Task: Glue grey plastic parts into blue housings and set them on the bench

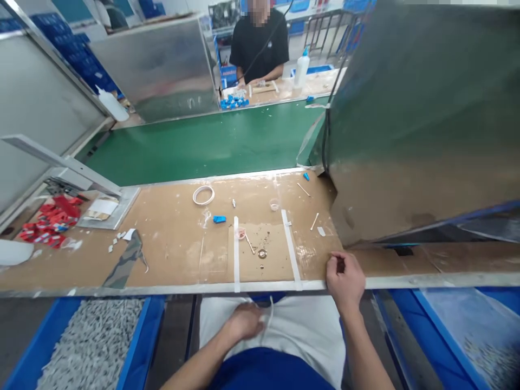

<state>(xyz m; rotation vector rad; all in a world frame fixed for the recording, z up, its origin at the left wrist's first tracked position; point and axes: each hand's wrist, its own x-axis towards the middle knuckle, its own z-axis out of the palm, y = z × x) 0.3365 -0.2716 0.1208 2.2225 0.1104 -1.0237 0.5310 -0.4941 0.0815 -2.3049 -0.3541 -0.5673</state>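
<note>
Fingers of my left hand (pixel 244 320) pinch a soft white cloth bag (pixel 292 325) (limp, light; I'd grip its gathered edge); my right hand (pixel 345 280) rests curled, holding nothing, on the brown bench edge (pixel 162 284).

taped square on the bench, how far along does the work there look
Laid down already: two white tape strips frame a patch of the brown bench, with a small ring and a thin stick inside it. In hand: the right hand rests on the bench edge; the left hand is in the lap on white cloth. Untouched: the blue piece, tubing coil and bin of grey parts.
</note>
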